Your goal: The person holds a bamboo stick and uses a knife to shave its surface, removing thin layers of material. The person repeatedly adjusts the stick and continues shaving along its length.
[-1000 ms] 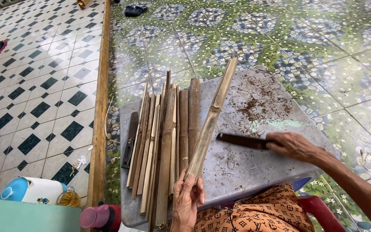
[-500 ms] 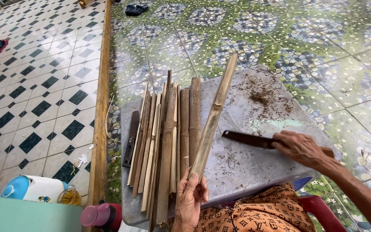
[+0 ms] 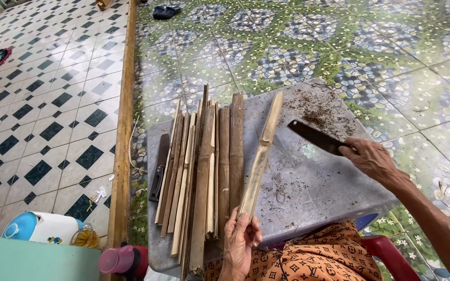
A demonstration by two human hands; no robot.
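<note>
Here, long pale split bamboo strip, upright

Long split bamboo strip, dark blade

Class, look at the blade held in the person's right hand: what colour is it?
The blade is dark, nearly black, gripped in the right hand over the grey board; the head view shows it.
</note>
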